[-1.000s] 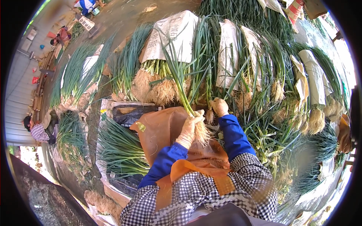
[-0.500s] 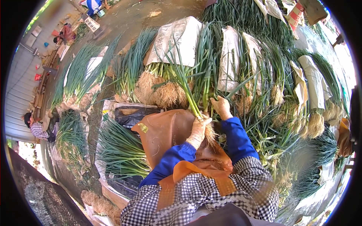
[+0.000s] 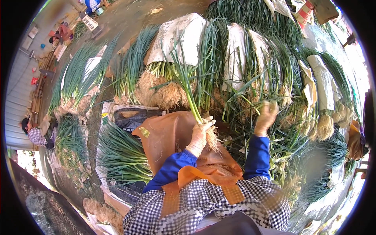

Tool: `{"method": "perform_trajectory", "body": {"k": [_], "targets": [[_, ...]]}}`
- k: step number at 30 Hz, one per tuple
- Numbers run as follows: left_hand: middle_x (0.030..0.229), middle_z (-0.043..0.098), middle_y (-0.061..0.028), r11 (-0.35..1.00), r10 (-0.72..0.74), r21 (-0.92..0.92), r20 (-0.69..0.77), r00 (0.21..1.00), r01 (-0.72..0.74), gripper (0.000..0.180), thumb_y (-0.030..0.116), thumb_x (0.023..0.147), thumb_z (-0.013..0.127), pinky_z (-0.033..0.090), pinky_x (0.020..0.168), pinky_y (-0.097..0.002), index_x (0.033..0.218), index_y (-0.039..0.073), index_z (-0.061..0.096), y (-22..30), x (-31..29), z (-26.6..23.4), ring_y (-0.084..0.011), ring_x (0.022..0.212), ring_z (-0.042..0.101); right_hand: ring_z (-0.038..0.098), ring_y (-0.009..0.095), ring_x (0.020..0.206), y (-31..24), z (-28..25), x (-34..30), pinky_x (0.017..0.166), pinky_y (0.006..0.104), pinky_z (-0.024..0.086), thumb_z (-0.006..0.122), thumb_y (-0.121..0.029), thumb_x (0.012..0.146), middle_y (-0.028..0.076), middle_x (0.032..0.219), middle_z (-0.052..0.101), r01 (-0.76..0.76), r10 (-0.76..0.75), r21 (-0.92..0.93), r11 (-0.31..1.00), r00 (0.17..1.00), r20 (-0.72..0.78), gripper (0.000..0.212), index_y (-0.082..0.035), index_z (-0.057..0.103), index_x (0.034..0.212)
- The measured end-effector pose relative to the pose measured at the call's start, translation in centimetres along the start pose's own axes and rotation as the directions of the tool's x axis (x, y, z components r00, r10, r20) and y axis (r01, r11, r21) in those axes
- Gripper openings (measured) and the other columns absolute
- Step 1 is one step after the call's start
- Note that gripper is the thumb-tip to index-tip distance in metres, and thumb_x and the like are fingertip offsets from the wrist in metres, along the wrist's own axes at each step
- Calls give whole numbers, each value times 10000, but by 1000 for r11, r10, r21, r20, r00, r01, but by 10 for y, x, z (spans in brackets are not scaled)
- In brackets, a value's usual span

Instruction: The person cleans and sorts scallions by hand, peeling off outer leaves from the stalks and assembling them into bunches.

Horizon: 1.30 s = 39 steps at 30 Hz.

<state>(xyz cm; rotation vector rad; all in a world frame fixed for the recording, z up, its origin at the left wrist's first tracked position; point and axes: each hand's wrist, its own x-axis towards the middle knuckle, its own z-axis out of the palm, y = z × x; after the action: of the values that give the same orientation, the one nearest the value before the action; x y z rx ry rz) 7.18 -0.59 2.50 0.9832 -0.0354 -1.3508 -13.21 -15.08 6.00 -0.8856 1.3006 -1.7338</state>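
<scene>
My left hand (image 3: 200, 135) is closed round a few green onions (image 3: 190, 100), gripping their pale lower stems just above the roots. Their leaves slant up and to the left, and the stringy roots (image 3: 212, 138) hang below my fingers. To the right, my right hand (image 3: 267, 117) is raised with bent fingers, somewhat blurred. A peeled-off green onion leaf (image 3: 250, 103) runs to its fingertips and appears pinched there. Under my left hand, a brown apron (image 3: 168, 131) covers my lap.
Trimmed green onions (image 3: 123, 156) lie at my left. Rooted bundles (image 3: 160, 92) stretch across the front, some under white sacking (image 3: 178, 39). Stripped leaves (image 3: 278, 150) heap up at the right. Another person (image 3: 37, 135) sits at the far left.
My right hand has moved right, away from the green onions in my left hand, drawing a leaf with it. My left hand keeps its hold and has shifted slightly left.
</scene>
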Motion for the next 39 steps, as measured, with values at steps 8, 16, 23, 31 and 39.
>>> {"method": "perform_trajectory", "body": {"k": [8,16,23,31,39], "targets": [[944,612,-61,999,-18,41,-34,999,19,331,-28,779,597,492,723,-251,1108,-26,560,6,-11,21,-148,824,601,619,261,693,192,80,-70,623,353,472,496,-358,873,151,752,642,140,724,-808,572,377,578,398,-13,652,995],[925,613,-73,958,13,286,-64,998,5,301,-9,771,629,484,735,-272,1062,4,551,-14,0,8,-154,828,590,572,125,708,37,61,-84,690,285,481,642,-165,834,45,824,621,-385,501,-372,845,325,802,240,14,591,986],[714,594,-62,952,-251,-115,228,941,282,96,93,828,581,508,554,-286,886,17,574,-17,-15,11,-171,608,588,562,189,980,83,68,-76,899,313,433,357,-521,924,88,1114,589,-856,552,-164,490,159,818,588,-25,528,1191],[708,590,-44,952,-241,-146,192,952,270,83,107,827,592,490,515,-261,869,38,573,-19,-16,-6,-148,583,569,477,64,633,78,47,-105,577,200,401,471,-301,919,-37,749,556,-561,521,-250,789,396,756,279,-54,599,938],[632,548,10,944,-279,-139,152,948,300,84,163,853,594,433,433,-235,812,95,568,-22,-26,17,-103,518,520,541,129,630,71,101,-67,580,257,433,494,-402,910,31,732,590,-698,558,-124,706,440,703,343,-73,583,874]]}}
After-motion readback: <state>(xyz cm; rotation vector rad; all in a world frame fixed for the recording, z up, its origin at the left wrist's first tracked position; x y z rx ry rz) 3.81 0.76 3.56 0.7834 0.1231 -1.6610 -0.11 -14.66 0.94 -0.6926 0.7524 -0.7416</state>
